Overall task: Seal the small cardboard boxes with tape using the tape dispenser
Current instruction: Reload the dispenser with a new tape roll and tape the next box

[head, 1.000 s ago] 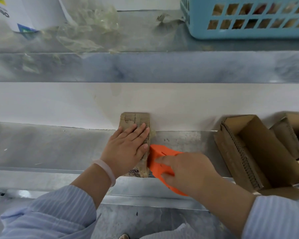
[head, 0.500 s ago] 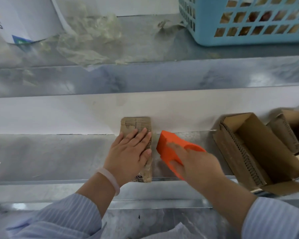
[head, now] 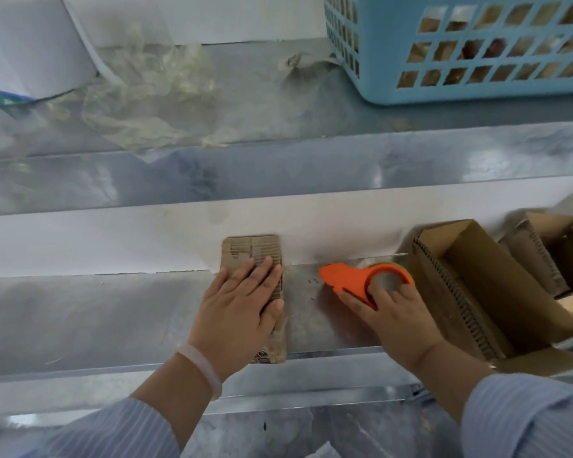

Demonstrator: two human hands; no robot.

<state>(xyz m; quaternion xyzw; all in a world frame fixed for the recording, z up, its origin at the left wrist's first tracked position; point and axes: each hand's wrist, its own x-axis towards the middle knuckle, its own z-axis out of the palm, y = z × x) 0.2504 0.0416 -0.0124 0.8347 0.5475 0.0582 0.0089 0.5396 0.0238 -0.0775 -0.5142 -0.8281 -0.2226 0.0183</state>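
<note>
A small flat cardboard box (head: 250,254) lies lengthwise on the metal shelf (head: 96,312), its far end against the white back wall. My left hand (head: 242,305) presses flat on top of it with straight fingers. The orange tape dispenser (head: 361,276) lies on the shelf to the right of the box, apart from it, nose pointing left. My right hand (head: 391,312) holds the dispenser at its ring, fingers curled into it.
Open empty cardboard boxes (head: 483,285) stand at the right end of the shelf, close to the dispenser. On the upper shelf are a blue plastic basket (head: 460,51), crumpled clear plastic (head: 146,104) and a white roll (head: 30,44).
My right hand has carried the dispenser away from the box's right edge to the right and laid it down on the shelf. My left hand stays pressed on the box.
</note>
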